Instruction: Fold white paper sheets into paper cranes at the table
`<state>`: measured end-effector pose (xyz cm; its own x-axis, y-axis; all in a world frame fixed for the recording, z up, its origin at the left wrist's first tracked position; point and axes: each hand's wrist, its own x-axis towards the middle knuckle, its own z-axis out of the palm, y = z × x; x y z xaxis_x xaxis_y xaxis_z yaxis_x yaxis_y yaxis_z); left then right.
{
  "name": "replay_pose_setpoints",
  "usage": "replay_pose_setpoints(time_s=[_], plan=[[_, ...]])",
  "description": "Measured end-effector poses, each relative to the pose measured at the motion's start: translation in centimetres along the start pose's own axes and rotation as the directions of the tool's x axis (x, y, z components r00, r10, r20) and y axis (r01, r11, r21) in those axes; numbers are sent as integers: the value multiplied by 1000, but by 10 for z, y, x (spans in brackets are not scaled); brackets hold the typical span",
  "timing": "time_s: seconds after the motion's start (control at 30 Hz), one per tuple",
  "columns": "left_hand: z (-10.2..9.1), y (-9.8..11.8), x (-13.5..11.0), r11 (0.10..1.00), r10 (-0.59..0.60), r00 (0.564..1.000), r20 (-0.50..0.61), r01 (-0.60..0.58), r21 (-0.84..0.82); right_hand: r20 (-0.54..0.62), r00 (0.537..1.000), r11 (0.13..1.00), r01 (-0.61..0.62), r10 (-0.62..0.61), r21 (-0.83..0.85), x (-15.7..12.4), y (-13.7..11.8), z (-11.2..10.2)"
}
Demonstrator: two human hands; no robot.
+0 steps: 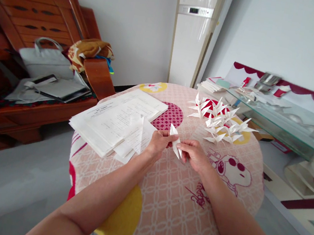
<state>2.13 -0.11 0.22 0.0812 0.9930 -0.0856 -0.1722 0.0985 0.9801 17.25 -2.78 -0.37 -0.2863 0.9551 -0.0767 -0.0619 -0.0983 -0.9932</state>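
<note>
Over the middle of the round table, both my hands grip one narrow piece of folded white paper point(175, 141), pointed at its far end. My left hand point(159, 142) pinches it on the left side, the thumb lying across it. On the right edge, the thumb and fingers of my right hand point(194, 152) are closed on the same paper. Several white origami cranes point(217, 120) stand in a group beyond my right hand. To the left lies a stack of printed sheets point(112, 119), with loose sheets point(139, 134) close to my left hand.
A pink patterned cloth point(159, 203) covers the table. Right of it stands a glass-topped cabinet point(285, 120) with papers and metal containers. A wooden bench point(39, 19) at left holds a grey bag point(44, 57). A tall white air conditioner point(191, 40) stands behind.
</note>
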Motion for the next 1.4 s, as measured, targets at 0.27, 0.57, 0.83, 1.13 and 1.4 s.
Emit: replay_pose_setpoints(time_s=[0.27,0.57,0.83,1.13,1.4], plan=[[0,1,2,1000,-16,999,29,16,17,-59,997,999,-38,39,12,-1,-2,5],[-3,3,2,999,-32,999,32,31,18,-60,997,998,-51,48,-38,-4,-5,10],[-10,1,8,999,-43,998,35,44,-20,-2,1000,1000,-23,23,-14,-6,-5,11],[-12,4,7,999,-17,1000,25,18,-33,20,999,998,-39,40,-39,-6,-5,11],[-15,6,7,1000,13,1000,24,-13,-28,33,998,995,-58,60,-77,-9,-8,12]])
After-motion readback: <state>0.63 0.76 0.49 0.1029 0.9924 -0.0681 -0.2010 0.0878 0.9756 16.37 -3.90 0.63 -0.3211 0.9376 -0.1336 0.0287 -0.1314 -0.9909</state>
